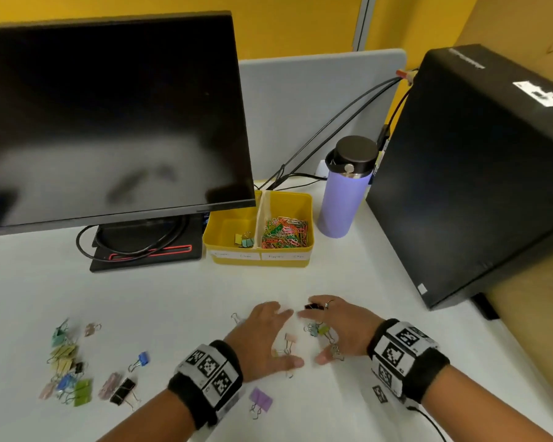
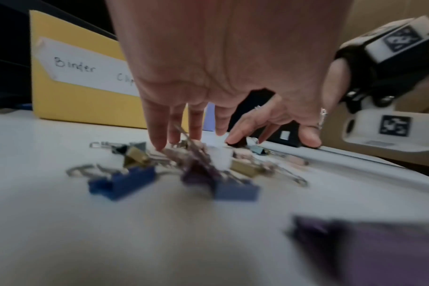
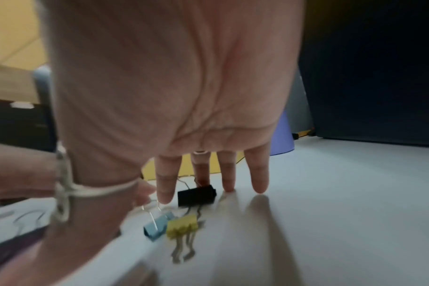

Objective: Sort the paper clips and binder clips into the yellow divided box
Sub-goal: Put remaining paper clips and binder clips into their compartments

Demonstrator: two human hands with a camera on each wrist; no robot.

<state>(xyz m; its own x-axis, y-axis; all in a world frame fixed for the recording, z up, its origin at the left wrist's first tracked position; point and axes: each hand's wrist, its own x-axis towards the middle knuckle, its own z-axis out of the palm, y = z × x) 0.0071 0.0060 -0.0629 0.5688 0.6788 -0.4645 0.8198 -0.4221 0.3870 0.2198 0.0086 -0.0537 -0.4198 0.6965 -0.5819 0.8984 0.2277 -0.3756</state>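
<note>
The yellow divided box [image 1: 216, 232] stands behind my hands, with a few binder clips in its left half and a heap of coloured paper clips [image 1: 284, 232] in its right half. My left hand [image 1: 262, 333] and right hand [image 1: 339, 323] rest on the white table facing each other, fingers straight, around a small cluster of binder clips [image 1: 290, 341]. In the right wrist view my right hand's fingertips [image 3: 164, 195] touch the table beside a black clip [image 3: 196, 195], a light blue one [image 3: 158, 225] and a yellow one [image 3: 181, 225]. Under my left hand [image 2: 220, 77] lie blue [image 2: 125, 182], purple and gold clips.
More binder clips [image 1: 67, 368] lie scattered at the left, and a purple one [image 1: 261, 399] sits by my left wrist. A monitor [image 1: 109, 116] with its stand and cable, a purple bottle [image 1: 345, 193] and a black computer tower [image 1: 476, 170] stand at the back and right.
</note>
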